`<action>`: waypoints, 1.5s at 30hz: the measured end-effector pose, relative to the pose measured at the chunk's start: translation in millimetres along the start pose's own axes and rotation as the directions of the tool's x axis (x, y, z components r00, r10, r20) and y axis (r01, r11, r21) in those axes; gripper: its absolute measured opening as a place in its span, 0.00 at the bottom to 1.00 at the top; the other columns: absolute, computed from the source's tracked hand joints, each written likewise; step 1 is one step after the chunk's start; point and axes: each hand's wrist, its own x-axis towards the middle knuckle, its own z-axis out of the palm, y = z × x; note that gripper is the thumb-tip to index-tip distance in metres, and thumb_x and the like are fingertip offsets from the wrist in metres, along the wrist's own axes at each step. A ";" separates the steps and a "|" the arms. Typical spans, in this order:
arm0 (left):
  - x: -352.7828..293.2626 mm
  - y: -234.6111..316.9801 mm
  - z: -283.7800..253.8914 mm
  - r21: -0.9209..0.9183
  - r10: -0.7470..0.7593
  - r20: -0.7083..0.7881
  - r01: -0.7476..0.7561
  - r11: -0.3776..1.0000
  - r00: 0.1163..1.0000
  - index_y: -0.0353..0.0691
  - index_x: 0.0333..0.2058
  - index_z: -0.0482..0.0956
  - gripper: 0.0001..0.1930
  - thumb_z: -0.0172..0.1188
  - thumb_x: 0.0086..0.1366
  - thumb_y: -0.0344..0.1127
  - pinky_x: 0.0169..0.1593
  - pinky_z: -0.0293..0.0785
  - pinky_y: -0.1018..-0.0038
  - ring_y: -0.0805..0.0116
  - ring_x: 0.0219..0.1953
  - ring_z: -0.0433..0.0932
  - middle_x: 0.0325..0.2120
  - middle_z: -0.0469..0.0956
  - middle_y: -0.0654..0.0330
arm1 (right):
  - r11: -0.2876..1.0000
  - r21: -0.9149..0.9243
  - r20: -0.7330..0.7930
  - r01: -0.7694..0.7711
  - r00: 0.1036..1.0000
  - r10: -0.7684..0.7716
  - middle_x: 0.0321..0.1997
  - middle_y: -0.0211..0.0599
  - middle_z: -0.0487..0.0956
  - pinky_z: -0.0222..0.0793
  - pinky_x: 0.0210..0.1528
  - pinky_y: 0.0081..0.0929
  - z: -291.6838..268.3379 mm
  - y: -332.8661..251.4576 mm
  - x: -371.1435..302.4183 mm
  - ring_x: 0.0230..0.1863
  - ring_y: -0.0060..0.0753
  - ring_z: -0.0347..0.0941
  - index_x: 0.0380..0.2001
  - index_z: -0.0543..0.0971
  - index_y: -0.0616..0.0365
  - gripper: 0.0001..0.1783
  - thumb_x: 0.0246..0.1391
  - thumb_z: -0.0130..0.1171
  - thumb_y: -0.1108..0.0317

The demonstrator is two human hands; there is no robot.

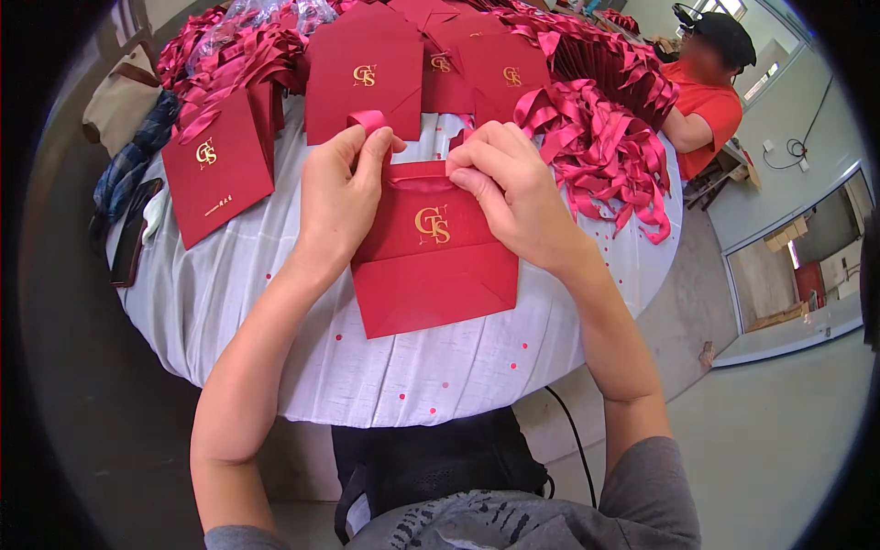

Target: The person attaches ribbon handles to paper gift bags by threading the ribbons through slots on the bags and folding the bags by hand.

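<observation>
Both hands bent over red paper bag [431, 266] on table [229, 293]: left hand [339, 197] pinches ribbon loop [369, 120], right hand [504, 183] grips bag's top edge w/ curled fingers.

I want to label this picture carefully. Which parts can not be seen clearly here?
Head view only:
- The top edge of the red paper bag: covered by the left hand and right hand, so how the red ribbon joins it is hidden.
- The ribbon pile: too tangled to count single pieces.
- The dark flat object at the left edge of the table: too dim to identify.
- The stacked bags behind: cut off by the upper rim.
</observation>
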 end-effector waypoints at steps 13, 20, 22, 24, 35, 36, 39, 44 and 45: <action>-6.6 22.0 -3.1 -0.080 0.159 -0.015 -0.160 0.984 0.987 0.30 0.31 0.78 0.12 0.50 0.68 0.32 0.23 0.55 0.81 0.85 0.21 0.58 0.16 0.63 0.70 | 0.995 0.105 -0.061 0.003 0.998 0.003 0.30 0.31 0.73 0.56 0.38 0.28 -11.6 -12.2 4.7 0.31 0.34 0.67 0.33 0.72 0.57 0.06 0.50 0.54 0.78; -12.3 29.6 -8.0 -0.118 0.149 -0.025 -0.150 0.982 0.989 0.31 0.31 0.78 0.11 0.50 0.68 0.31 0.22 0.51 0.82 0.85 0.20 0.55 0.15 0.58 0.71 | 0.966 0.252 -0.078 -0.054 0.994 0.076 0.30 0.32 0.71 0.59 0.40 0.25 -11.5 -17.8 4.0 0.30 0.28 0.65 0.35 0.73 0.60 0.06 0.53 0.52 0.79; -13.5 33.0 -9.2 -0.138 0.155 -0.031 -0.158 0.978 0.987 0.31 0.32 0.78 0.11 0.49 0.68 0.31 0.23 0.52 0.82 0.85 0.20 0.56 0.16 0.59 0.71 | 0.994 0.034 -0.026 0.102 0.995 -0.101 0.26 0.29 0.71 0.57 0.38 0.26 -16.9 -21.6 8.8 0.28 0.27 0.63 0.33 0.75 0.58 0.05 0.50 0.57 0.76; -14.7 36.4 -7.8 -0.167 0.169 -0.032 -0.172 0.971 0.985 0.31 0.32 0.79 0.11 0.49 0.68 0.30 0.23 0.52 0.82 0.85 0.21 0.56 0.16 0.59 0.71 | 0.992 0.012 -0.073 0.125 0.990 -0.123 0.24 0.26 0.70 0.54 0.37 0.26 -16.0 -28.7 9.6 0.27 0.27 0.63 0.30 0.77 0.54 0.08 0.44 0.63 0.73; -24.9 27.7 -8.2 0.033 0.338 -0.106 -0.337 0.941 0.935 0.30 0.45 0.73 0.12 0.43 0.70 0.29 0.34 0.65 0.84 0.82 0.29 0.67 0.37 0.77 0.63 | 0.981 -0.099 -0.383 0.168 0.903 -0.193 0.28 0.36 0.68 0.56 0.42 0.40 12.5 -49.6 12.9 0.36 0.40 0.63 0.21 0.71 0.55 0.07 0.38 0.58 0.68; -25.3 25.7 -7.0 0.005 0.334 -0.108 -0.335 0.942 0.937 0.30 0.45 0.73 0.12 0.42 0.71 0.29 0.36 0.66 0.83 0.81 0.31 0.68 0.38 0.77 0.61 | 0.985 -0.070 -0.392 0.155 0.904 -0.170 0.28 0.37 0.68 0.56 0.42 0.41 11.9 -51.5 11.0 0.36 0.40 0.63 0.21 0.71 0.56 0.06 0.37 0.57 0.69; -28.2 24.4 -0.7 -0.028 0.328 -0.079 -0.331 0.943 0.941 0.30 0.45 0.73 0.12 0.42 0.71 0.28 0.36 0.66 0.83 0.80 0.30 0.68 0.39 0.77 0.62 | 0.984 -0.152 -0.409 0.091 0.901 -0.146 0.29 0.34 0.66 0.54 0.41 0.37 8.4 -53.2 5.4 0.35 0.37 0.61 0.22 0.69 0.56 0.10 0.34 0.60 0.71; -28.2 20.5 -9.8 0.081 0.419 -0.099 -0.412 0.907 0.902 0.29 0.45 0.73 0.12 0.42 0.70 0.28 0.35 0.65 0.83 0.80 0.31 0.69 0.38 0.78 0.61 | 0.996 -0.053 -0.473 0.074 0.876 -0.090 0.34 0.37 0.65 0.54 0.44 0.38 -4.8 -56.2 11.0 0.38 0.39 0.61 0.26 0.70 0.56 0.14 0.35 0.63 0.68; -28.0 21.4 -9.8 0.076 0.420 -0.102 -0.414 0.907 0.902 0.29 0.45 0.73 0.12 0.42 0.70 0.28 0.35 0.65 0.83 0.80 0.31 0.69 0.38 0.78 0.61 | 0.995 -0.047 -0.453 0.089 0.886 -0.101 0.34 0.37 0.66 0.54 0.45 0.38 -6.0 -54.0 11.0 0.39 0.39 0.61 0.27 0.70 0.56 0.14 0.36 0.64 0.67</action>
